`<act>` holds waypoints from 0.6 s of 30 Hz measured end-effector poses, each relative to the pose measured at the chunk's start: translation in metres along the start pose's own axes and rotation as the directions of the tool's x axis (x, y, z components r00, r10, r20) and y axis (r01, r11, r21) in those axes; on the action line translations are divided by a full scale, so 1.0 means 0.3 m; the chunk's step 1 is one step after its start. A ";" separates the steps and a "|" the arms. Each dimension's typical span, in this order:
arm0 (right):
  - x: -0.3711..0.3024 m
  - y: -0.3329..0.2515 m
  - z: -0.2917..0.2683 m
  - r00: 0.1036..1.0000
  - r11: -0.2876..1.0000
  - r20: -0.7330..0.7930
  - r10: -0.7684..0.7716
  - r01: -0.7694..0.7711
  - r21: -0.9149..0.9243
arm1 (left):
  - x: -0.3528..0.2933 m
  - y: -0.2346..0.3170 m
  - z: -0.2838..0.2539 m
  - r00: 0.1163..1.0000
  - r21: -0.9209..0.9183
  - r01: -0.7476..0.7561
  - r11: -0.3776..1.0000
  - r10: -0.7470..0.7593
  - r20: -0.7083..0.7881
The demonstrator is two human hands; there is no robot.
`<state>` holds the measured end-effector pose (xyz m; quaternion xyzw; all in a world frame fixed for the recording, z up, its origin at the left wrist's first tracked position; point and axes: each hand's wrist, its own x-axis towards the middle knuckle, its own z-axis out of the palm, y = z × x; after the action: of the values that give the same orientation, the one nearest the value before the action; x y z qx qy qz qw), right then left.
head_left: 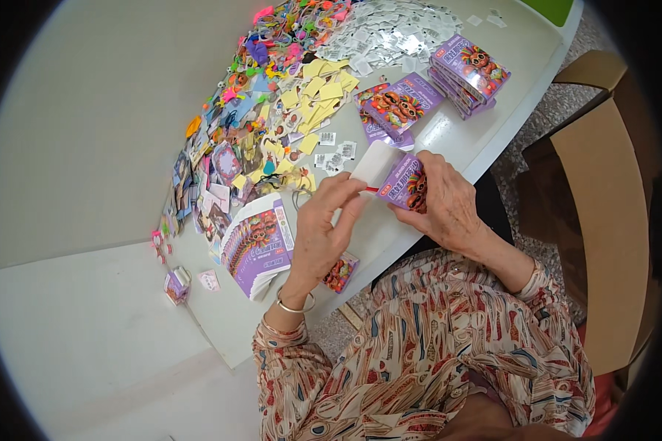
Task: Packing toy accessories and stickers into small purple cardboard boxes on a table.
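My right hand (446, 202) is wrapped round a small purple cardboard box (407, 184) with a colourful cartoon print. The box's white end flap (375, 163) stands out toward my left. My left hand (331, 219) has its fingertips pinched together at the box's open end, where a thin red piece (372, 189) shows; the rest of it is hidden. Below my left hand lies a fanned stack of flat purple cartons (261, 246). Another printed box (340, 272) is partly covered by my left wrist.
Beyond my hands are loose purple boxes (404, 105) and a box stack (472, 70). Yellow cards (324, 92), white sachets (393, 33) and colourful trinkets (290, 33) form heaps along the wall. Small white packets (336, 158) lie nearby. An open brown carton (603, 235) stands at the right.
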<state>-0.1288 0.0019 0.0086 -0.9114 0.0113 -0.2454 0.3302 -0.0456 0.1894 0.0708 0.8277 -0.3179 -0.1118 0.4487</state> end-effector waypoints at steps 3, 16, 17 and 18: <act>-0.008 0.004 0.005 0.999 0.999 0.005 -0.038 0.038 -0.012 | 0.008 0.023 -0.008 0.994 0.160 -0.011 0.987 -0.007 0.108; -0.023 -0.014 -0.004 0.997 0.996 0.042 -0.071 0.073 -0.043 | -0.021 -0.045 0.023 0.985 -0.298 0.154 0.942 -0.121 0.127; -0.017 -0.008 -0.004 0.995 0.994 0.019 -0.097 0.098 -0.057 | -0.023 -0.032 0.016 0.984 -0.299 0.156 0.942 -0.122 0.128; -0.013 -0.003 -0.005 0.992 0.990 -0.005 -0.122 0.122 -0.074 | -0.014 0.009 0.000 0.987 -0.079 0.054 0.995 -0.041 0.155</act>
<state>-0.1330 0.0023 0.0084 -0.9208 -0.0340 -0.2687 0.2808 -0.0499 0.1910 0.0726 0.8048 -0.3268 -0.1987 0.4539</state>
